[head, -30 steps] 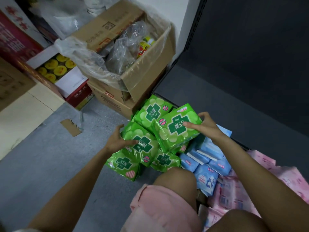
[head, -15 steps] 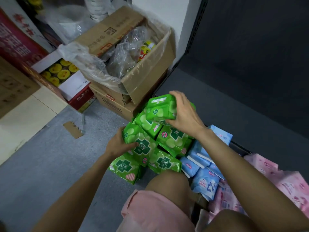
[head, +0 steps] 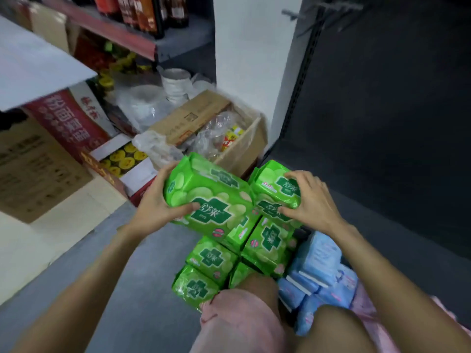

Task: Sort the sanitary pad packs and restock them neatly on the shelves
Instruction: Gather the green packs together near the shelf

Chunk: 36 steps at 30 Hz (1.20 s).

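Dark empty shelf bay (head: 382,123) at 1 to 3 o'clock, floor-level deck bare and open; white upright (head: 244,59) bounding its left edge at 12. Grey floor (head: 76,289) clear at 7 to 9 o'clock. Cardboard box (head: 244,149) lined with plastic at 11, close behind raised packs. Left hand (head: 153,202) curled round large green pack (head: 211,197), thumb on its face, fingers behind. Right hand (head: 309,200) clamped over smaller green pack (head: 277,184), fingers spread across top. Both packs lifted, touching side by side above green pile (head: 219,261) at centre. About five green packs visible beneath; blue packs (head: 321,276) at 5 o'clock, count unclear; pink packs (head: 367,312) partly hidden by the knee.
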Motion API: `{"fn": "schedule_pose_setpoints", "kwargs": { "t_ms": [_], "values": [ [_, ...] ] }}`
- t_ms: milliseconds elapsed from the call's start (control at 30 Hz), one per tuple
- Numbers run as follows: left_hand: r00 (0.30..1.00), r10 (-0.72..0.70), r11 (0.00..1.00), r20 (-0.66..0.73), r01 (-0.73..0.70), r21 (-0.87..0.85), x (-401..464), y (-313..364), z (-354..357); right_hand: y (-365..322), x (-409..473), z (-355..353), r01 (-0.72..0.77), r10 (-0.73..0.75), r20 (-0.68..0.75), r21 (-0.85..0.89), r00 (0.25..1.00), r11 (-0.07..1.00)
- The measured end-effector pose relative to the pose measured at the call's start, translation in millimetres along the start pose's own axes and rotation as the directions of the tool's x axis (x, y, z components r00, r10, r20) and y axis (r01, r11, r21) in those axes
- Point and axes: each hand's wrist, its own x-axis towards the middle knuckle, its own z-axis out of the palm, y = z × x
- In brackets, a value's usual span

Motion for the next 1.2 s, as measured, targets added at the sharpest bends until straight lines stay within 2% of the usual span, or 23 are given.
{"fn": "schedule_pose_setpoints", "kwargs": {
  "t_ms": [100,267,467,600,733,833,900,967,1033,1100,1200],
  "values": [
    [0.986,0.163,0.983,-0.018,-0.164,-0.083,28.9,63.3,-3.3,-4.7,-17.0,-74.1,-0.018,0.023,-0.057,0.098,0.998,0.995],
    [0.914,0.406,0.901,-0.020,-0.404,-0.159,78.0,168.0,8.4,-21.3,-55.7,-202.1,-0.005,0.018,-0.183,0.071,0.983,0.997],
    [0.835,0.545,0.796,-0.080,-0.545,-0.263,129.6,262.6,37.2,-40.1,-103.1,-319.0,0.072,-0.019,-0.312,0.160,0.950,0.984],
    [0.791,0.610,0.764,-0.054,-0.605,-0.226,180.4,313.5,64.4,-51.5,-116.8,-368.0,0.158,-0.055,-0.381,0.243,0.923,0.957],
    [0.828,0.557,0.801,-0.056,-0.554,-0.226,234.1,344.5,86.6,-57.2,-94.1,-402.7,0.239,-0.099,-0.517,0.211,0.850,0.948],
    [0.823,0.563,0.800,-0.074,-0.565,-0.203,272.3,357.8,92.0,-60.5,-66.6,-427.4,0.291,-0.129,-0.554,0.216,0.822,0.932],
    [0.826,0.563,0.822,-0.011,-0.562,-0.096,298.1,360.1,92.3,-61.3,-42.9,-439.3,0.292,-0.150,-0.558,0.173,0.816,0.941],
    [0.842,0.540,0.837,0.012,-0.538,0.096,326.0,359.2,92.5,-59.8,-13.9,-450.2,0.253,-0.184,-0.557,0.049,0.810,0.966],
    [0.863,0.505,0.847,-0.004,-0.495,0.192,344.8,360.4,90.8,-58.8,15.6,-456.7,0.175,-0.199,-0.533,-0.095,0.823,0.980],
    [0.891,0.454,0.888,-0.028,-0.449,0.103,342.6,368.2,86.8,-59.5,42.4,-459.0,0.107,-0.196,-0.490,-0.204,0.849,0.973],
    [0.938,0.337,0.918,-0.082,-0.347,-0.190,316.7,379.2,75.4,-62.6,77.4,-459.2,0.084,-0.199,-0.435,-0.269,0.878,0.960]
  ]
}}
